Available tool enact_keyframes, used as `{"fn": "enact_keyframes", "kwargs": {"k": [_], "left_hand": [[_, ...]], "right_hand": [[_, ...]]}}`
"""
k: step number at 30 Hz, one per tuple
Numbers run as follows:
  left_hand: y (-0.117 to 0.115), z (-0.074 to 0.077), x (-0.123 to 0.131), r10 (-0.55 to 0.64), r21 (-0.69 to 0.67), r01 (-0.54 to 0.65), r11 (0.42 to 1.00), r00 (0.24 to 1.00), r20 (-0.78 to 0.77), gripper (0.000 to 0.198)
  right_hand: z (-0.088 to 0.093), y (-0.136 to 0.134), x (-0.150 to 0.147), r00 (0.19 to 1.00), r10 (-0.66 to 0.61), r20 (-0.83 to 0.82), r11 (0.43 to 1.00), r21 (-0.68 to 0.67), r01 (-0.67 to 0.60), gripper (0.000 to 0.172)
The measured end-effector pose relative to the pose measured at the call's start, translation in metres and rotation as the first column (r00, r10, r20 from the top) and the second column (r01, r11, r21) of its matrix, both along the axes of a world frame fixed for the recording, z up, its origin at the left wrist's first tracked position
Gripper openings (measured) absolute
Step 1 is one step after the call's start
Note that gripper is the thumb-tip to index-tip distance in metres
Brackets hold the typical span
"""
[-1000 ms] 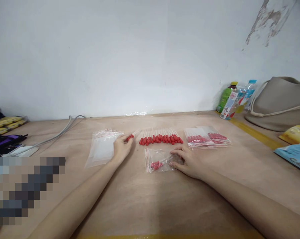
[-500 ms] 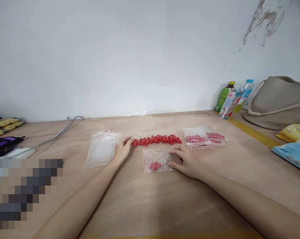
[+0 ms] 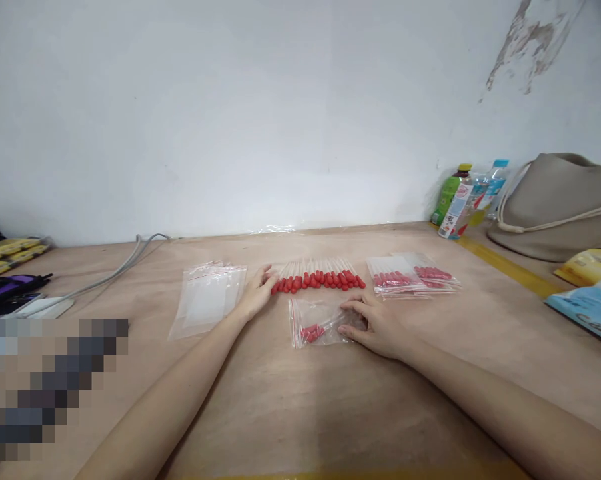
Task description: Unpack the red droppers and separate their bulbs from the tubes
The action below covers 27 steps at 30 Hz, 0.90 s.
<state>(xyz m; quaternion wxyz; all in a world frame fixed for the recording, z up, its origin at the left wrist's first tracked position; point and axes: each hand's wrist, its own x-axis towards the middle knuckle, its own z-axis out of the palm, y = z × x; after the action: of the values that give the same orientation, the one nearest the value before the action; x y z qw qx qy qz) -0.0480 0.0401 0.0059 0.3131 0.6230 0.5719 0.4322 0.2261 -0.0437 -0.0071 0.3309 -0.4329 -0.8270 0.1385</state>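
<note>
Sticks with red heads and pale shafts [image 3: 320,279] lie side by side in a row on the table. At the left end of the row is my left hand [image 3: 256,292], its fingers curled and closed around the endmost red-tipped stick, which they partly hide. In front of the row lies a clear zip bag [image 3: 333,339] with a few red-tipped sticks inside. My right hand [image 3: 378,327] grips the bag's right end between thumb and fingers; its red-lined zip edge points left.
Flat zip bags [image 3: 208,300] are stacked left of the row, filled bags [image 3: 405,283] right of it. Farther right are drink bottles [image 3: 460,200], a grey bag [image 3: 555,207] and a blue packet [image 3: 585,310]. A grey cable [image 3: 115,270] crosses the left side.
My left hand has shifted right, onto the left end of the row, and its fingers have closed in on the endmost stick. My right hand and the bag have stayed in place.
</note>
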Motion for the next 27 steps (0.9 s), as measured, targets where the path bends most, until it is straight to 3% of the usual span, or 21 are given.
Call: {"fn": "enact_keyframes", "kwargs": {"k": [8, 14, 17, 19, 21, 24, 27], "left_hand": [[-0.020, 0.002, 0.002, 0.101, 0.066, -0.098, 0.993, 0.994, -0.039, 0.043], [-0.022, -0.001, 0.001, 0.181, 0.095, -0.175, 0.980, 0.982, -0.059, 0.036], [-0.034, 0.000, 0.004, 0.219, 0.208, -0.200, 0.958, 0.973, -0.072, 0.032], [-0.052, 0.001, 0.007, 0.202, 0.360, -0.135, 0.923, 0.967, -0.154, 0.023], [-0.075, 0.002, 0.010, 0.070, 0.440, 0.074, 0.895, 0.951, -0.302, 0.015], [-0.102, 0.004, 0.016, -0.189, 0.385, 0.371, 0.845, 0.881, -0.434, 0.012], [-0.110, 0.005, 0.021, -0.287, 0.324, 0.439, 0.838, 0.860, -0.422, 0.018]], "right_hand": [[0.001, -0.001, 0.000, 1.000, 0.001, 0.003, 1.000, -0.002, -0.001, 0.032], [-0.001, 0.000, 0.000, 1.000, 0.002, -0.007, 1.000, 0.012, -0.002, 0.031], [0.001, 0.000, 0.000, 1.000, 0.004, -0.004, 1.000, 0.009, -0.004, 0.031], [0.002, -0.001, 0.000, 1.000, 0.009, -0.007, 1.000, 0.010, -0.009, 0.031], [0.003, -0.001, -0.001, 1.000, 0.005, -0.005, 1.000, 0.008, -0.005, 0.031], [0.001, 0.000, -0.001, 1.000, -0.001, 0.003, 1.000, 0.007, 0.001, 0.031], [-0.001, 0.001, -0.001, 1.000, 0.006, 0.003, 1.000, 0.016, -0.006, 0.031]]}}
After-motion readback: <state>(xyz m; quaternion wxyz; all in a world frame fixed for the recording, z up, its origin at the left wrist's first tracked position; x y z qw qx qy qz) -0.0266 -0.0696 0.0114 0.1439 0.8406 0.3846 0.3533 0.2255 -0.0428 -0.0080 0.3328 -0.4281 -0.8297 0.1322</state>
